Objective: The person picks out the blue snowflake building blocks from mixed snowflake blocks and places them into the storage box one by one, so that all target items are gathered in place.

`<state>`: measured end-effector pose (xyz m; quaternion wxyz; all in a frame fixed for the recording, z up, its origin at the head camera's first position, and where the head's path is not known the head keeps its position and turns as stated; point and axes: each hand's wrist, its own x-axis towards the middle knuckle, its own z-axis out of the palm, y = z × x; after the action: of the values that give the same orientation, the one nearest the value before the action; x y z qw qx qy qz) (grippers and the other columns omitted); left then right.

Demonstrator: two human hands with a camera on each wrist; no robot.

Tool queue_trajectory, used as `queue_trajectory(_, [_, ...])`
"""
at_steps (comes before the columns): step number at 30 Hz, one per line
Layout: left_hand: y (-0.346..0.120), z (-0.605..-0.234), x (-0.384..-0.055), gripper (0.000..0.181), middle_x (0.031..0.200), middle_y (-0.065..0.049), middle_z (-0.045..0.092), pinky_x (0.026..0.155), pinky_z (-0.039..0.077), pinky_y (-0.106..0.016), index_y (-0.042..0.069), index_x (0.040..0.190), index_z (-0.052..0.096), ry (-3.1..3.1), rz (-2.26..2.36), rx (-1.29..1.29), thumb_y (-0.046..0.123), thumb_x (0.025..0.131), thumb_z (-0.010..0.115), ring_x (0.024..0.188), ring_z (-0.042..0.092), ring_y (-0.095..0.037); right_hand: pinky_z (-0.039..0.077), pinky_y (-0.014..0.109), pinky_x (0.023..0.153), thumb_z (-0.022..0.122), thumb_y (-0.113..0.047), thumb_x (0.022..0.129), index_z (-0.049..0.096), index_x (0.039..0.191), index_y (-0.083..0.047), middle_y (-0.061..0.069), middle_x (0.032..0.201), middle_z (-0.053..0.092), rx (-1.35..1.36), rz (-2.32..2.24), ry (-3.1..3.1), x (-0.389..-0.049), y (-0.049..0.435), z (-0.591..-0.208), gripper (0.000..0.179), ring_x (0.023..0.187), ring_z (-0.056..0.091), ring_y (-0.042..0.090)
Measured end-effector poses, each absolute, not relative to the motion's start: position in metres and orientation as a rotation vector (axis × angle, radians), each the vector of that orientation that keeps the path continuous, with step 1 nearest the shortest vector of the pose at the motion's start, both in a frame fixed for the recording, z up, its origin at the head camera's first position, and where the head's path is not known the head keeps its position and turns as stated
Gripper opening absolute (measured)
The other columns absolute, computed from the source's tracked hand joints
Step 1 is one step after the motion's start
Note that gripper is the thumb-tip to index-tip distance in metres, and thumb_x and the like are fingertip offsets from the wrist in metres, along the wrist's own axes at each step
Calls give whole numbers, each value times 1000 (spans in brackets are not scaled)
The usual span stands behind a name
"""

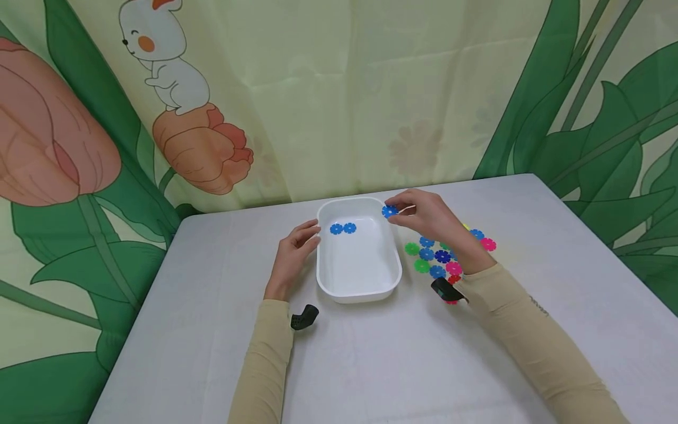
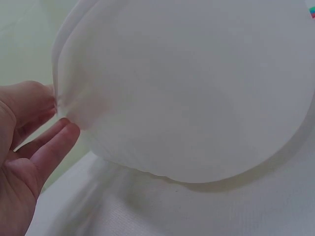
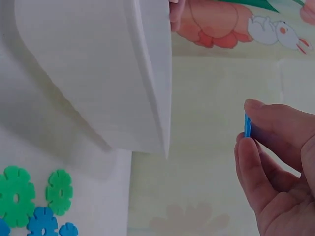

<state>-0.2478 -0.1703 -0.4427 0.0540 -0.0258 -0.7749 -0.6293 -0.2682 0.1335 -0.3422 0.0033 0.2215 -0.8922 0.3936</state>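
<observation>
Left hand (image 1: 290, 259) resting loosely against white tray (image 1: 360, 265), right hand (image 1: 428, 217) pinching 1 blue disc (image 1: 389, 212), 2 more discs (image 1: 352, 228) inside

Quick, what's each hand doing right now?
Left hand: open, fingertips touching the side of the white tray.
Right hand: closed, pinching a blue flower piece.

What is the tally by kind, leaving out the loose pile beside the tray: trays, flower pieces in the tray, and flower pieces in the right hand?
White tray: 1
Blue flower pieces in the tray: 2
Blue flower piece in the right hand: 1
Total: 4
</observation>
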Motion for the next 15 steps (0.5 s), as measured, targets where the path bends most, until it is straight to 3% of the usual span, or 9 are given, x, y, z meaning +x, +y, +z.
queue_trajectory(15, [-169, -443, -248, 32, 138, 10, 53, 106, 43, -34, 7, 124, 67, -2363, -1911, -57, 21, 94, 66, 128, 50, -15, 52, 41, 94, 72, -19, 89, 65, 125, -2, 14, 120, 65, 672, 1259, -2864, -308, 98, -340, 40, 110, 60, 28])
